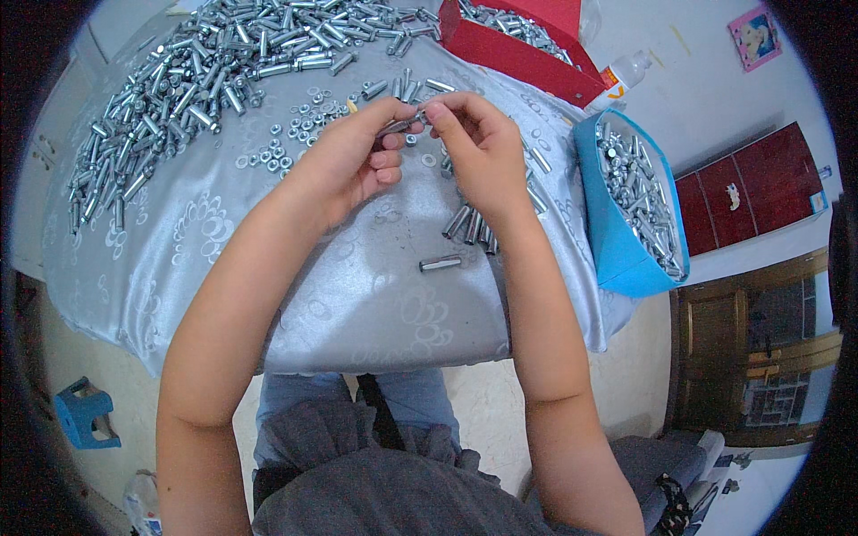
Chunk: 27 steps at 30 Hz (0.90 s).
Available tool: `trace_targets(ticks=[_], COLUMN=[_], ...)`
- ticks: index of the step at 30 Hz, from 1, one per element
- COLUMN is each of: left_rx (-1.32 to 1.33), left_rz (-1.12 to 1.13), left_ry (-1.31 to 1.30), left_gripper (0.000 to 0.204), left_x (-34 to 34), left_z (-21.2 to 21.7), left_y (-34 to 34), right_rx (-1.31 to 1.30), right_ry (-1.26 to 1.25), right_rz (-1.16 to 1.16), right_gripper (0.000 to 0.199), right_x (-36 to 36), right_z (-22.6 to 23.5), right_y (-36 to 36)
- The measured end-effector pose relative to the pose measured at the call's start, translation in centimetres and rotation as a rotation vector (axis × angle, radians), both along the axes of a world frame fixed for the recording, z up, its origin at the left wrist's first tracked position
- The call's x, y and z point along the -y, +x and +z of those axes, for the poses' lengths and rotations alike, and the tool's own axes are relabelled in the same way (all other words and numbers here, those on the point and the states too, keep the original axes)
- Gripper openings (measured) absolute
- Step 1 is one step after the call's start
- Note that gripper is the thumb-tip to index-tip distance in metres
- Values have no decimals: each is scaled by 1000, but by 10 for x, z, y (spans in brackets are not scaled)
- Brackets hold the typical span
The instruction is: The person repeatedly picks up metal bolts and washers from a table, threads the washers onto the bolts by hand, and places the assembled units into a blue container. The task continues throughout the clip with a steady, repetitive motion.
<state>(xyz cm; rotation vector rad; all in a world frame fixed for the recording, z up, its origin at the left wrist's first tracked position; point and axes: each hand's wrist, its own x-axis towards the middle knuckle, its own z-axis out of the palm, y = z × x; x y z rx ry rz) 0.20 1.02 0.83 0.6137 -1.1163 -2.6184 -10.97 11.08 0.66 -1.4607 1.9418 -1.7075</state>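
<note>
Over the middle of the table, my left hand (344,156) is closed round a silver metal bolt (395,128), which lies tilted between its thumb and fingers. My right hand (487,152) meets it at the bolt's far end, thumb and forefinger pinched together. Whatever small part is in that pinch is mostly hidden. Loose hex nuts (273,154) and flat washers lie beyond and left of my left hand. Several metal sleeves (465,223) rest under and beside my right wrist, and a single sleeve (440,263) lies nearer to me.
A large heap of bolts (214,67) covers the table's far left. At the far right stands a red box (509,62) of bolts beside a plastic bottle (626,71). A blue bin (617,259) full of bolts sits at the right edge. A blue stool (87,415) is on the floor.
</note>
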Motion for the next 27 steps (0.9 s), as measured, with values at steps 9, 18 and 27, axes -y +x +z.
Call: trace_targets(ticks=[9, 18, 27], left_rx=[-54, -64, -85], left_rz=[-35, 8, -7], left_ry=[83, -22, -102], left_gripper=[19, 14, 17], left_x=[0, -3, -1], left_z=[1, 2, 12], left_y=[0, 0, 3], right_rx=[192, 188, 232], right_ry=[-73, 32, -16], right_rz=[40, 51, 50], right_gripper=[15, 19, 21], right_x=[-1, -5, -4], right_z=[6, 5, 14], right_y=[7, 2, 5])
